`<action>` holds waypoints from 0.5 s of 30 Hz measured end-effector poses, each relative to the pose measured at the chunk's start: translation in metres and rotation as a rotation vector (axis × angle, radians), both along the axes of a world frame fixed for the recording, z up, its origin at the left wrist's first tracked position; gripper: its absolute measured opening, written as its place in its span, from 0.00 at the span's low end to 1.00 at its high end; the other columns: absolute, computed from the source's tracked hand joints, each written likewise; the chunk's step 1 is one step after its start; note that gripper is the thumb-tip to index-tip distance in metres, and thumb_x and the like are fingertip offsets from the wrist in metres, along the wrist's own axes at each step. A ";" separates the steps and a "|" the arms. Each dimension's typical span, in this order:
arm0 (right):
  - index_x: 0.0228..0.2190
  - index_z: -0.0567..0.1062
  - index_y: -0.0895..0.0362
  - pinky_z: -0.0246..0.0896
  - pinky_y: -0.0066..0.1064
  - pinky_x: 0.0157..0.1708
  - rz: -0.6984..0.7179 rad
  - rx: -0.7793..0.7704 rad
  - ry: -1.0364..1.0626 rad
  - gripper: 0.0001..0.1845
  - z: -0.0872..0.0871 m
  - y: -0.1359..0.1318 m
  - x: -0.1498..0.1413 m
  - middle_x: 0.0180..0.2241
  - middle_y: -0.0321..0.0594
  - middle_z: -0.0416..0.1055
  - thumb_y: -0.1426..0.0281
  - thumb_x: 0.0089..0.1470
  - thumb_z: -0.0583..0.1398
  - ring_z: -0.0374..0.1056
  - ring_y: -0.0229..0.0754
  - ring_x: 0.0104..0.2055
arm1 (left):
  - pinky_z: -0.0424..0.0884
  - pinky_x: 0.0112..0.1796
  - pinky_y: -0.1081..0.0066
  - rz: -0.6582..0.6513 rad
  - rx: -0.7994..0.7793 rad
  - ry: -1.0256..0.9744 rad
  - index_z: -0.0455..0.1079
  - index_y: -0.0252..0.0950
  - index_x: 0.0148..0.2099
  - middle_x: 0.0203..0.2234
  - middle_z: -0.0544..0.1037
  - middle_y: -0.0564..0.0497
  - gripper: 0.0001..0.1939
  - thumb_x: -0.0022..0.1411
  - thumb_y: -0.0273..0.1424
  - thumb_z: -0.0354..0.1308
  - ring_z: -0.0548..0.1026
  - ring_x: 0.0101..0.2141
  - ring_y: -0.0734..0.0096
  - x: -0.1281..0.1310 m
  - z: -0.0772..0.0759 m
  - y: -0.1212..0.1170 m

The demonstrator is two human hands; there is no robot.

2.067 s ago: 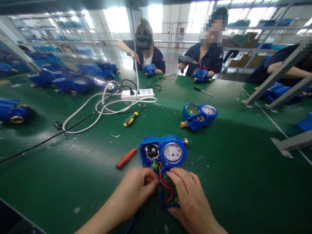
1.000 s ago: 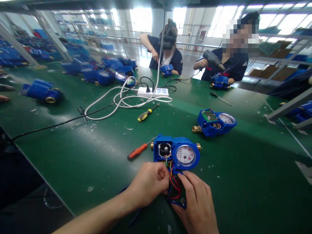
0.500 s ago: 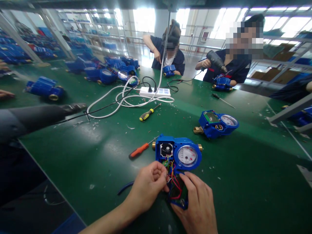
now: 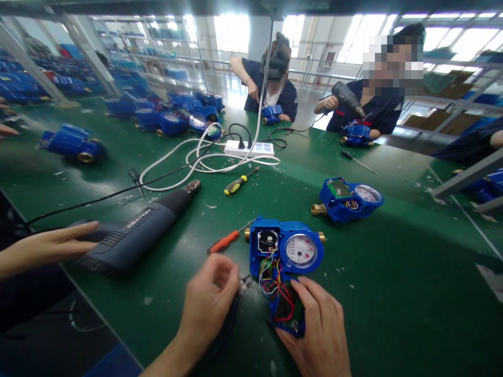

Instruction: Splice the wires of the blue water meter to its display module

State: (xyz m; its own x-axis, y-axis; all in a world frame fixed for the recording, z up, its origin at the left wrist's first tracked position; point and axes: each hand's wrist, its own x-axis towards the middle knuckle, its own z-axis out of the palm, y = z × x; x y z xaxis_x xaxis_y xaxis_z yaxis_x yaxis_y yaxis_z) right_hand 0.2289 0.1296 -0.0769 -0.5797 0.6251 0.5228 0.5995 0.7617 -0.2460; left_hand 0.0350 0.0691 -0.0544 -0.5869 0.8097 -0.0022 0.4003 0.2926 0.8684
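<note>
An open blue water meter (image 4: pixel 286 248) lies on the green table (image 4: pixel 393 293) in front of me, its white dial facing up. Red, yellow and green wires (image 4: pixel 273 277) run from it to a blue-framed circuit board (image 4: pixel 283 310). My right hand (image 4: pixel 320 327) holds that board from the right, fingers over its edge. Left of the wires, my left hand (image 4: pixel 210 298) is closed on a small blue-handled tool (image 4: pixel 244 283) whose metal tip points at them. An orange-handled screwdriver (image 4: pixel 223 242) lies just left of the meter.
Another person's hand (image 4: pixel 47 246) rests on a dark heat gun (image 4: pixel 137 230) lying at the left. A second meter (image 4: pixel 348 198), a yellow-black screwdriver (image 4: pixel 238 184), a power strip (image 4: pixel 249 149) with white cable and several more meters lie further back. Co-workers (image 4: pixel 275 78) sit opposite.
A person at the left has laid a heat gun on the table. My left hand has pulled back from the wires to the left with the small tool; my right hand stays on the board.
</note>
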 end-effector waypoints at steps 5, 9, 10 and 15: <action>0.49 0.62 0.63 0.52 0.46 0.43 0.016 -0.019 0.006 0.21 0.002 -0.001 0.000 0.46 0.54 0.64 0.64 0.57 0.53 0.60 0.56 0.48 | 0.63 0.27 0.74 -0.109 0.094 0.268 0.63 0.37 0.36 0.27 0.67 0.54 0.04 0.61 0.31 0.49 0.66 0.25 0.75 -0.005 -0.001 -0.004; 0.49 0.62 0.63 0.53 0.45 0.43 0.045 -0.027 0.009 0.26 -0.002 0.001 0.005 0.46 0.54 0.64 0.63 0.52 0.59 0.60 0.56 0.47 | 0.65 0.32 0.73 -0.399 0.200 0.341 0.64 0.41 0.48 0.35 0.66 0.51 0.12 0.63 0.26 0.47 0.68 0.31 0.75 0.009 0.005 0.008; 0.49 0.62 0.63 0.54 0.44 0.43 0.062 -0.024 0.007 0.29 -0.003 0.001 0.007 0.45 0.54 0.64 0.63 0.49 0.61 0.61 0.56 0.46 | 0.65 0.32 0.73 -0.444 0.183 0.355 0.65 0.41 0.47 0.35 0.66 0.50 0.12 0.63 0.27 0.47 0.68 0.32 0.75 0.012 0.006 0.012; 0.48 0.61 0.63 0.61 0.42 0.39 0.109 -0.173 0.068 0.35 -0.003 0.001 0.009 0.43 0.53 0.66 0.54 0.45 0.62 0.65 0.55 0.43 | 0.63 0.33 0.72 -0.566 0.087 0.255 0.67 0.38 0.38 0.33 0.65 0.51 0.07 0.63 0.29 0.47 0.66 0.33 0.74 0.013 0.013 0.026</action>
State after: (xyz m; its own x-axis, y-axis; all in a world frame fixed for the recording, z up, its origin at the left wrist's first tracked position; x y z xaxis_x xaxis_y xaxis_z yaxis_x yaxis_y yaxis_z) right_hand 0.2384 0.1309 -0.0802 -0.6159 0.6443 0.4534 0.4931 0.7641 -0.4160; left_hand 0.0476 0.0946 -0.0413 -0.0405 0.9860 0.1616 0.6706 -0.0930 0.7359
